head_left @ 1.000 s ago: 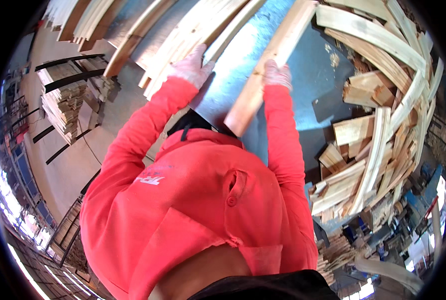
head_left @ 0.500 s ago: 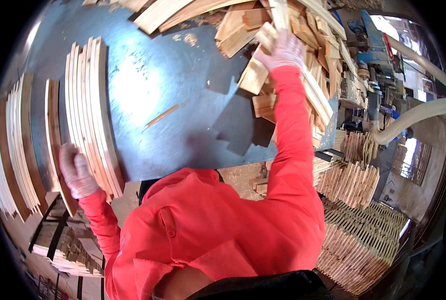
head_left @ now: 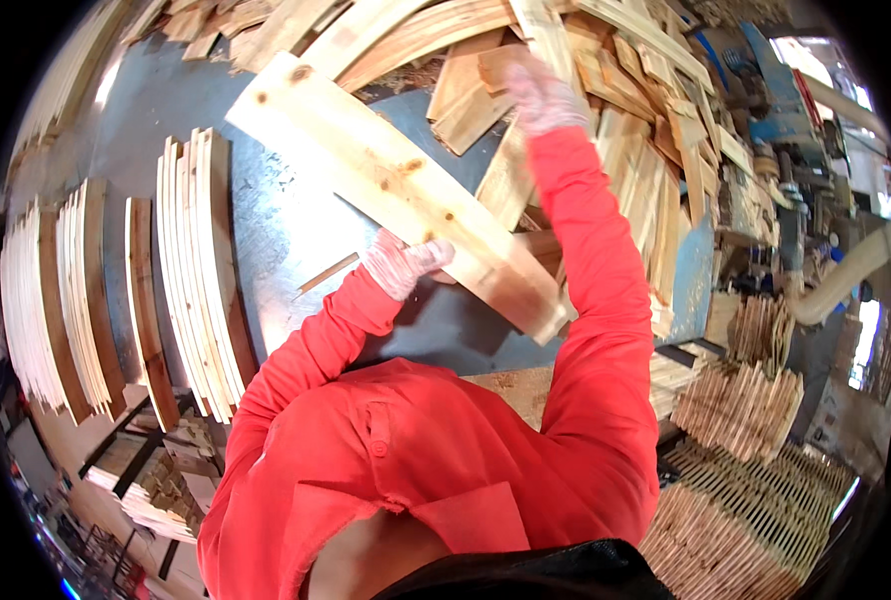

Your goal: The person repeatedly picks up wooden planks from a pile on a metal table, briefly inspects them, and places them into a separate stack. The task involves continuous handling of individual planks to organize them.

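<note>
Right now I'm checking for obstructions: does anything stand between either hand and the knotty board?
Nothing visible stands between the left hand and the knotty board: the thumb lies on its face. In this view, loose offcuts lie between the blurred right hand and the board.

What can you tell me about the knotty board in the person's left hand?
The board is long and flat, and looks like pale, bare wood with several brown knots. It slants above the table from upper left to lower right in the picture, its lower end close to the right sleeve; whether they touch is unclear. The left hand grips its near long edge, thumb on top. Whether its far end rests on anything is hard to tell.
</note>
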{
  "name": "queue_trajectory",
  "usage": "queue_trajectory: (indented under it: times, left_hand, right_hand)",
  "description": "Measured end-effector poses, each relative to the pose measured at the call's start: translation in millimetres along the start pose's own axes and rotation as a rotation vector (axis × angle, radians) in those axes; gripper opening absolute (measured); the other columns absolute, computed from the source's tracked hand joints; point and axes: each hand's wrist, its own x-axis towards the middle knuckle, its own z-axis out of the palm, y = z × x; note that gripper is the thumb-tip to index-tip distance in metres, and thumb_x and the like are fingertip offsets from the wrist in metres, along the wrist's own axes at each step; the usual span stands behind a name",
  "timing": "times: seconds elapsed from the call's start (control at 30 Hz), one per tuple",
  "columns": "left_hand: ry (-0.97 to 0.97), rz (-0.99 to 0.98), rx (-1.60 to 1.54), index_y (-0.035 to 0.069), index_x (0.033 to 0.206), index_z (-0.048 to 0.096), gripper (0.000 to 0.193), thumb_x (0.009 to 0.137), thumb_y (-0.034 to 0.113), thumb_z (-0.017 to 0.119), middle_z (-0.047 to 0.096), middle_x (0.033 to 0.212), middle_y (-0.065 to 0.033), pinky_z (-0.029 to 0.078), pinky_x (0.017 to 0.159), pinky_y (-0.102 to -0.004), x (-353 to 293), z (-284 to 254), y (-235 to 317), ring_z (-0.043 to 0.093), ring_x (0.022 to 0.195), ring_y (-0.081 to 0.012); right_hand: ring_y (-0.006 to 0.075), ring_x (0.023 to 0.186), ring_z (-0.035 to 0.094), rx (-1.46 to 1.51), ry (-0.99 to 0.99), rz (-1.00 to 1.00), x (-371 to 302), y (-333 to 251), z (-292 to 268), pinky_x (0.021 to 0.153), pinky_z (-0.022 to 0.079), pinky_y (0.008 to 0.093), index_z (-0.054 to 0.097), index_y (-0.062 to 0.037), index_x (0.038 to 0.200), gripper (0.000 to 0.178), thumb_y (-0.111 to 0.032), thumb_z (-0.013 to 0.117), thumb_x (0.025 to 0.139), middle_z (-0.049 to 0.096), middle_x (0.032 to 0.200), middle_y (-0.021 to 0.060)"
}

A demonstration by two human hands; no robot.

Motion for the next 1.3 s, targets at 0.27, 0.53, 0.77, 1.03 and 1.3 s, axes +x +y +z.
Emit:
queue_trajectory:
  times: [0.27,0.53,0.77,1.03,1.3]
  left_hand:
    - [0.264,-0.406,-0.032,-0.005,0.104,0.062,0.039,0.078,0.024,0.064,0.068,0.078,-0.0094,0.049,0.045,-0.0240,-39.3,-124.7,40.3,0.064,0.057,-0.0148]
    - [0.506,-0.662,1.247,0.004,0.134,0.036,0.046,0.092,0.019,0.044,0.065,0.100,-0.0246,0.050,0.079,-0.0487,-76.3,-188.2,28.2,0.065,0.093,-0.0389]
    - [0.692,-0.384,1.632,0.010,0.143,0.030,0.062,0.085,0.018,0.054,0.060,0.110,-0.0157,0.051,0.079,-0.0455,-129.7,-213.1,1.9,0.063,0.096,-0.0311]
    - [0.929,-1.073,1.389,0.014,0.125,0.053,0.057,0.078,0.042,0.067,0.061,0.117,-0.0168,0.047,0.087,-0.0408,-340.3,-374.2,4.6,0.059,0.107,-0.0331]
    - [0.570,-0.729,0.714,0.012,0.115,0.060,0.042,0.091,0.043,0.048,0.067,0.094,-0.0211,0.050,0.079,-0.0432,-389.7,-430.8,-31.4,0.065,0.091,-0.0356]
  right_hand:
    - [0.0356,0.137,0.027,-0.705,0.434,-0.139,21.4,111.4,-12.4,0.113,0.025,0.0449,0.028,-0.0091,0.146,0.114,-0.053,0.083,0.056,0.025,0.149,0.0215]
    - [0.0346,0.124,0.049,-0.699,0.399,0.377,-6.1,51.8,12.3,0.103,0.038,0.0367,0.027,-0.0021,0.146,0.101,-0.046,0.074,0.068,0.043,0.141,0.0223]
    - [0.0260,0.096,0.060,0.737,-0.275,0.144,-113.1,-15.0,148.1,0.089,0.051,0.0391,0.042,0.0053,0.130,0.068,-0.022,0.073,0.076,0.058,0.108,0.0174]
    - [0.0278,0.098,0.059,0.931,-0.971,0.204,-144.3,-132.7,411.0,0.094,0.049,0.0412,0.052,0.0015,0.114,0.041,-0.031,0.057,0.089,0.060,0.108,0.0166]
    - [0.0424,0.120,0.050,-0.247,-0.829,0.110,-245.4,-262.0,600.7,0.101,0.039,0.0402,0.046,0.0085,0.128,0.098,-0.076,0.042,0.079,0.054,0.125,0.0298]
